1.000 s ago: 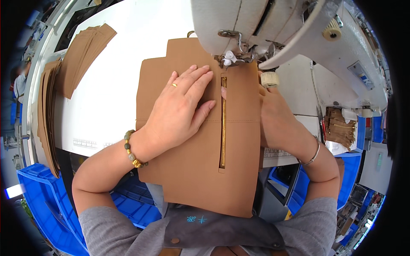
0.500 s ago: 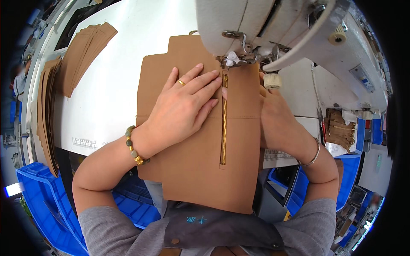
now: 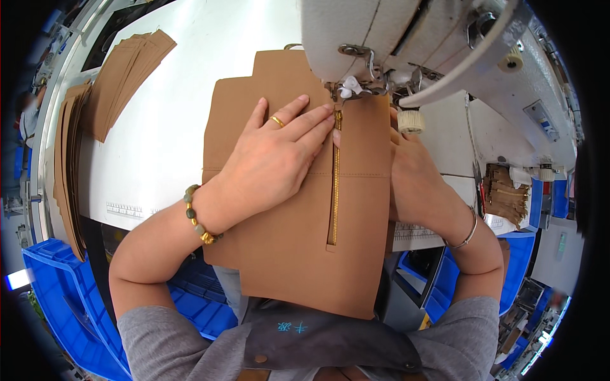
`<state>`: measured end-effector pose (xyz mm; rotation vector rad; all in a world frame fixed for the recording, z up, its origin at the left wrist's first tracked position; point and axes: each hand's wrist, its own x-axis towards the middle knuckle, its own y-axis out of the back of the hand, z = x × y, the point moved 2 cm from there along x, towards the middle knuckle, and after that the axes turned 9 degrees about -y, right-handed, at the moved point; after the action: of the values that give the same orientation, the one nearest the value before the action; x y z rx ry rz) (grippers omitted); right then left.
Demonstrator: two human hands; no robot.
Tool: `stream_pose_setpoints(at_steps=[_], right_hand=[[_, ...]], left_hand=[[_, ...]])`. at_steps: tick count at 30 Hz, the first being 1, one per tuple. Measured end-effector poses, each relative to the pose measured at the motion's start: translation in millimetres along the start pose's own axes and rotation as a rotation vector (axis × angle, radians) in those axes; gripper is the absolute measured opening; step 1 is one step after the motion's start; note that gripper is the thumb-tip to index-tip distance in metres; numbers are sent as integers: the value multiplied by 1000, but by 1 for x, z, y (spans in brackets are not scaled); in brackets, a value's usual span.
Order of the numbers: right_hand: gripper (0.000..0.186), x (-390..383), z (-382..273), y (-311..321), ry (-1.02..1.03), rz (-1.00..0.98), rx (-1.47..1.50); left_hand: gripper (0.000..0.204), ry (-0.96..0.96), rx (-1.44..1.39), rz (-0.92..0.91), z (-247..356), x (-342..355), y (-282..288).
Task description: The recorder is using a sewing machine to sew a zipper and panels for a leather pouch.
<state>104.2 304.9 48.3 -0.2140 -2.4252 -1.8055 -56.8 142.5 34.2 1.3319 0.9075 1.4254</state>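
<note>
A brown panel point(image 3: 286, 241), with stitched seam and slot, lies under the sewing machine's presser foot point(image 3: 337, 89). A gold zipper point(image 3: 335, 190) shows in the slot, its top close by the foot. My left hand point(image 3: 276, 152) lies flat on the panel left of the zipper, fingers stretched out and fingertips just short of the foot. My right hand point(image 3: 416, 178) grips the panel's right edge, curled fingers partly hidden beneath it. A small patch of skin shows through the slot, apparently a fingertip.
Brown piece stacks point(image 3: 127, 76) lie left on the white table point(image 3: 181, 120). The machine body point(image 3: 413, 44) hangs at upper right; brown scraps point(image 3: 505, 193) and a red-handled tool point(image 3: 483, 193) lie right. Blue bins point(image 3: 54, 279) sit below both sides. A person point(image 3: 28, 114) is at far left.
The panel has slid slightly away from me and to the right, bringing the zipper's top nearer the foot. My left hand has moved along with it.
</note>
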Motion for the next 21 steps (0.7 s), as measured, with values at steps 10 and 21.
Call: stream_pose_setpoints(at_steps=[10,21], right_hand=[[74,0,2,-2,-26,-42,5],[27,3,19,17,-186,174,132]], left_hand=[[48,-94,96,-12,-1,5,6],[41,-105,105,17,0,7,5]])
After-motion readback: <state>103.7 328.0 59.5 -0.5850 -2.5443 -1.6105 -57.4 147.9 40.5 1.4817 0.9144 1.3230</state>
